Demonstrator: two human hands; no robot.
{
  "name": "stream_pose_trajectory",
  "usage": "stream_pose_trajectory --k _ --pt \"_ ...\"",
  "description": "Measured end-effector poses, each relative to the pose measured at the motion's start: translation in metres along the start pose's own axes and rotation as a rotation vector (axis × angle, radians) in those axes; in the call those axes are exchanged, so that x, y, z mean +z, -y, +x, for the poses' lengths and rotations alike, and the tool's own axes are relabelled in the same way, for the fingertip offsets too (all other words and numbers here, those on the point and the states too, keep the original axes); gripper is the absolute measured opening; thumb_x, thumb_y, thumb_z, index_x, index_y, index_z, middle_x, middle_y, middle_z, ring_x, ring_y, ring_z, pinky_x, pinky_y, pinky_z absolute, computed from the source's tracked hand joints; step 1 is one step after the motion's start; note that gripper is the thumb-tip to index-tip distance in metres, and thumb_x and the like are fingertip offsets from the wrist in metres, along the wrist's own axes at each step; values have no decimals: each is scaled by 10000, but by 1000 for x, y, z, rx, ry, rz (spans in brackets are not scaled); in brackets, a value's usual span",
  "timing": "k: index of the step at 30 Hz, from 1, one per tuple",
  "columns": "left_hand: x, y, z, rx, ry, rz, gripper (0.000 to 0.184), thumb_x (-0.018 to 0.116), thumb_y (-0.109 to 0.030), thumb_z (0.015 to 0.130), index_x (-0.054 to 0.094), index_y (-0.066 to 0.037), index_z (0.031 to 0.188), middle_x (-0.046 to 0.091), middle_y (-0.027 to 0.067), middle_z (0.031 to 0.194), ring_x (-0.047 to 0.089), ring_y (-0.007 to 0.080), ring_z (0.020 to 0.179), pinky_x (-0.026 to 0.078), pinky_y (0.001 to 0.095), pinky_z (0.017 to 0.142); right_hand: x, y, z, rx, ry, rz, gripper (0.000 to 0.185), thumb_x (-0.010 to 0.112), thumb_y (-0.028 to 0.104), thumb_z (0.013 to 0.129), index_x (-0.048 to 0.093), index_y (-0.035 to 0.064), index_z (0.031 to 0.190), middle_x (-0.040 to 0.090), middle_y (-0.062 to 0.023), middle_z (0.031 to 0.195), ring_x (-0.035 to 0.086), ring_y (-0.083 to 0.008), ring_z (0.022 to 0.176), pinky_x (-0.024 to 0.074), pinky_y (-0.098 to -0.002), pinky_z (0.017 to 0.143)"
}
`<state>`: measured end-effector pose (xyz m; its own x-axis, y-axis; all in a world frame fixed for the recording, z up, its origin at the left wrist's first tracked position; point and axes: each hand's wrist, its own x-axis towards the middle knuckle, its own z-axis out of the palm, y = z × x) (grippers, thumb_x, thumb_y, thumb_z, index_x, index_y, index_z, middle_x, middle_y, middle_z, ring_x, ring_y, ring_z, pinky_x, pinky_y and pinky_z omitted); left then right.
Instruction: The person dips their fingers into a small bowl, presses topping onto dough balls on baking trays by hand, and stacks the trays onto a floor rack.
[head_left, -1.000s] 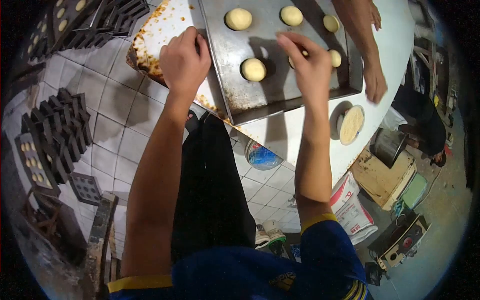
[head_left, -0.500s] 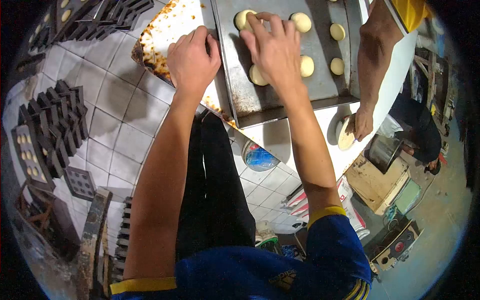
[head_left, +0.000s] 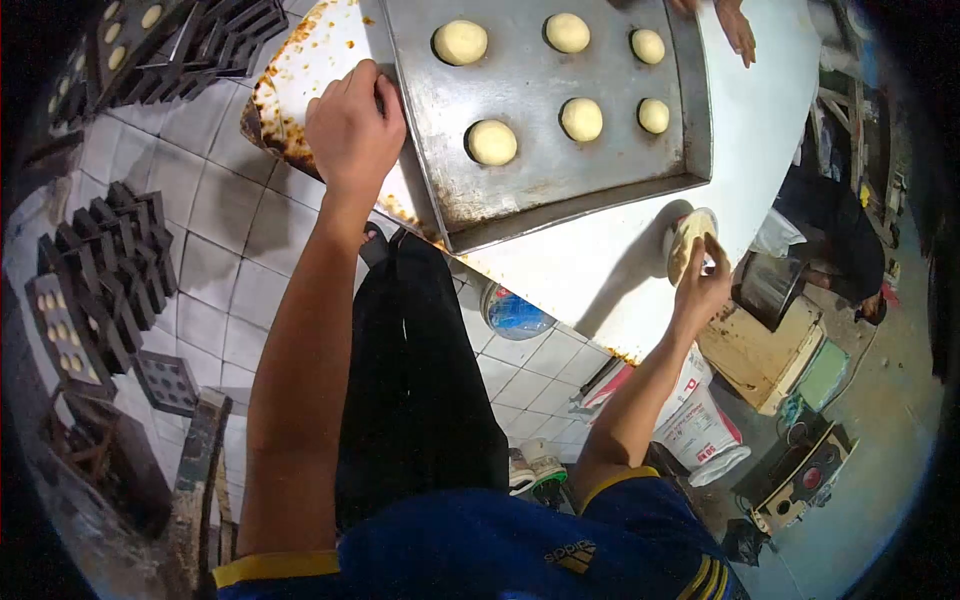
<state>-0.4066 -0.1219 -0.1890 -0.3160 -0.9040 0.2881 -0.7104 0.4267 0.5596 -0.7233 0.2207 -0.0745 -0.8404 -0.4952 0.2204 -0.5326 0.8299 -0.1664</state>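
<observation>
A metal tray (head_left: 560, 170) lies on the white table (head_left: 625, 250), with several round pale dough balls on it, one of them (head_left: 492, 143) near its lower left. My left hand (head_left: 355, 125) rests curled at the tray's left edge; what it grips, if anything, is hidden. Over at the right, my right hand (head_left: 703, 283) reaches the small bowl (head_left: 692, 240) of pale crumbly stuff. Its fingers are bent at the bowl's near side, and whether they hold anything is too small to tell.
A co-worker's hand (head_left: 736, 30) is over the table beyond the tray. Stacked dark metal racks (head_left: 110, 260) stand on the tiled floor at left. Another person in dark clothes (head_left: 835, 235) bends near a metal pot (head_left: 770, 288) at right. White sacks (head_left: 700, 430) lie below the table.
My right hand has left the dough balls and moved right and down to the bowl. The co-worker's hand has withdrawn from the bowl toward the top. My left hand stays by the tray edge.
</observation>
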Motion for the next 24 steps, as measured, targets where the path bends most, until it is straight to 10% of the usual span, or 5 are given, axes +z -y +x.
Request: stream_pose_trajectory --k 14,24 --pt "7 9 -4 87 -50 122 115 688 -175 958 632 -114 879 665 91 730 681 304 740 492 457 681 23 -40 30 -3 267 -176 342 711 337 998 807 58 1171 793 -221 1009 768 -383 907 584 -449 806" --pt "3 8 -2 44 71 53 152 586 -178 1048 611 -74 940 676 209 820 678 452 785 495 567 660 -1 -61 13 122 277 -30 281 740 269 995 811 74 1185 804 -162 989 746 -276 792 575 -383 767"
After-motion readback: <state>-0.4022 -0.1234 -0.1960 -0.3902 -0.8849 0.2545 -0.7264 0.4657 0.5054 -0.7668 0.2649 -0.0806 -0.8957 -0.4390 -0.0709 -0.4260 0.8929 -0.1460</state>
